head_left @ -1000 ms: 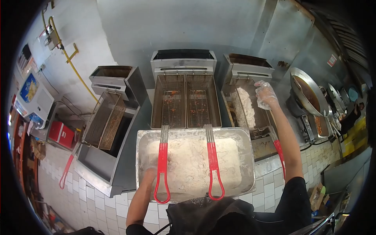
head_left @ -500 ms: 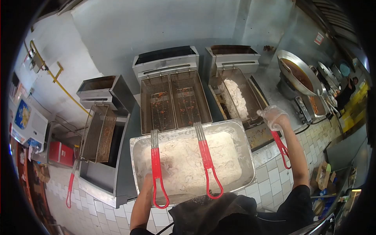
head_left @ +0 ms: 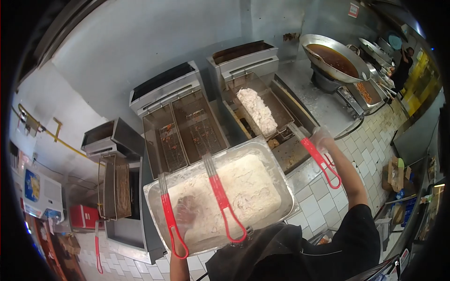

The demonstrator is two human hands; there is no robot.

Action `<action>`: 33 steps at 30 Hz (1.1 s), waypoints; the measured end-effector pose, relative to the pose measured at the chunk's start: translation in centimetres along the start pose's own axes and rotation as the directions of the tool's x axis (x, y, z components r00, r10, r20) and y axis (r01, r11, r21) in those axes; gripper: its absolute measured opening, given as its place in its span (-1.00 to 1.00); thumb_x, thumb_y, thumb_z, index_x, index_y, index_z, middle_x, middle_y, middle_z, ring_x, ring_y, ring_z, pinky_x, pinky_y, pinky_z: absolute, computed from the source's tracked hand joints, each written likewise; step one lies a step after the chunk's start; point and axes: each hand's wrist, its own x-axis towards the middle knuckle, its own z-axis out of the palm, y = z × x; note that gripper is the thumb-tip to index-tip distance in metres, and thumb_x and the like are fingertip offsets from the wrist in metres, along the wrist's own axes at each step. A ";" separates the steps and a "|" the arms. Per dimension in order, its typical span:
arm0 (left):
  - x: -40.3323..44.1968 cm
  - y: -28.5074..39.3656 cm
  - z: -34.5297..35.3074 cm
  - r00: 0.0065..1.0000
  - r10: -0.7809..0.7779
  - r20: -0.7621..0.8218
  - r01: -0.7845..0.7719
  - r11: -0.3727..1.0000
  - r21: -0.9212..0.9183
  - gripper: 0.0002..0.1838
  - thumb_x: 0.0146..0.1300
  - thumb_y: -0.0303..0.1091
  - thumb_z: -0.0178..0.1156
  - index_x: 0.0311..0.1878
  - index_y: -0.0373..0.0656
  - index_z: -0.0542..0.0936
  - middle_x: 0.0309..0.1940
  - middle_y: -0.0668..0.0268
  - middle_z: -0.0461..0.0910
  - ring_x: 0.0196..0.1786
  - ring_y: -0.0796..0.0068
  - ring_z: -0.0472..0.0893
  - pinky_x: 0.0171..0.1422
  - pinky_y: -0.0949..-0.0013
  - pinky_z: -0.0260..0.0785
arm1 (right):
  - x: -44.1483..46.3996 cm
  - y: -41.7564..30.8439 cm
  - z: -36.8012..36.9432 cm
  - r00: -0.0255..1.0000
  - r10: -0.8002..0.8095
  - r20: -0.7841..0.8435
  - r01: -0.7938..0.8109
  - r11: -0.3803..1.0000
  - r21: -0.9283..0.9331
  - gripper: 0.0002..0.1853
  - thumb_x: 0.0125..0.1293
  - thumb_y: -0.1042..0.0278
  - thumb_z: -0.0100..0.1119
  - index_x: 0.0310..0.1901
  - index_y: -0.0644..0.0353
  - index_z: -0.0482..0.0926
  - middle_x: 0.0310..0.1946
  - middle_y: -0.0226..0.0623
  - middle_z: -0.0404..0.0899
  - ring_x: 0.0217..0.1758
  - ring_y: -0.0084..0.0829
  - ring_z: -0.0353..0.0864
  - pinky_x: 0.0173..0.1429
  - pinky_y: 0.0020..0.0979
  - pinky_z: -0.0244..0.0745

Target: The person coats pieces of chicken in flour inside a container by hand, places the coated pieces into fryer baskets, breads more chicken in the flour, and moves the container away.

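Coated food (head_left: pixel 257 112) lies in the right fryer basket (head_left: pixel 248 114); centre baskets (head_left: pixel 197 124) show only crumbs. Left hand (head_left: pixel 185 210) is in the flour (head_left: pixel 248 180) inside the metal tub (head_left: pixel 287 192); right hand (head_left: pixel 322 138) is at a red handle (head_left: pixel 313 152). Finger opening and grip: indeterminable for both.

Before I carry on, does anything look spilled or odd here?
Pale specks, possibly flour, dot the metal counter near the wok, outside the flour tray. A brown stain also stands out against the grey wall.
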 end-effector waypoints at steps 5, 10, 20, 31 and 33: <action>2.3 3.0 3.0 0.994 0.023 -0.104 -0.031 0.996 -0.080 -0.54 0.24 -0.27 0.12 0.16 -0.26 0.38 -0.12 0.04 0.57 -0.07 0.11 0.60 0.04 0.13 0.46 | 7.2 2.9 7.1 0.945 -0.272 -0.182 0.282 0.959 0.027 -0.73 0.07 0.27 0.14 -0.20 0.18 0.61 -0.33 -0.07 0.64 -0.12 -0.19 0.63 -0.05 -0.25 0.51; 3.6 7.7 4.4 0.984 -0.118 -0.135 0.112 0.992 -0.055 -0.50 0.17 -0.34 0.17 0.17 -0.29 0.36 -0.06 0.05 0.55 0.00 0.13 0.57 0.13 0.17 0.41 | 13.3 4.5 12.7 0.929 -0.314 -0.196 0.327 0.944 0.037 -0.72 -0.04 0.35 0.16 -0.21 0.07 0.64 -0.18 -0.06 0.62 0.05 -0.17 0.58 0.14 -0.29 0.45; 4.2 13.7 5.8 0.912 -0.325 -0.250 0.295 0.943 -0.150 -0.35 0.02 -0.55 0.23 0.24 -0.37 0.30 0.15 0.03 0.47 0.26 0.19 0.44 0.38 0.30 0.22 | 5.6 6.0 8.3 0.950 0.124 -0.285 0.186 0.508 0.841 -0.55 0.18 -0.01 0.29 -0.17 0.29 0.57 -0.40 -0.09 0.57 -0.28 -0.25 0.51 -0.15 -0.24 0.38; 4.7 11.0 7.1 0.895 -0.386 -0.223 0.344 0.916 -0.206 -0.29 0.01 -0.65 0.15 0.32 -0.37 0.23 0.26 0.02 0.38 0.32 0.28 0.38 0.41 0.38 0.15 | 6.1 6.6 7.1 0.956 -0.004 -0.294 0.234 0.616 0.753 -0.49 0.24 -0.06 0.13 -0.12 0.34 0.56 -0.15 0.16 0.56 -0.02 0.08 0.52 0.02 -0.11 0.42; 4.9 11.6 7.2 0.885 -0.402 -0.235 0.345 0.905 -0.251 -0.30 0.02 -0.66 0.12 0.32 -0.37 0.23 0.27 0.02 0.36 0.34 0.27 0.35 0.42 0.36 0.14 | 6.1 6.5 8.4 0.951 0.059 -0.304 0.206 0.614 0.762 -0.48 0.24 -0.07 0.14 -0.10 0.32 0.56 -0.11 0.16 0.55 0.02 0.08 0.50 0.06 -0.13 0.39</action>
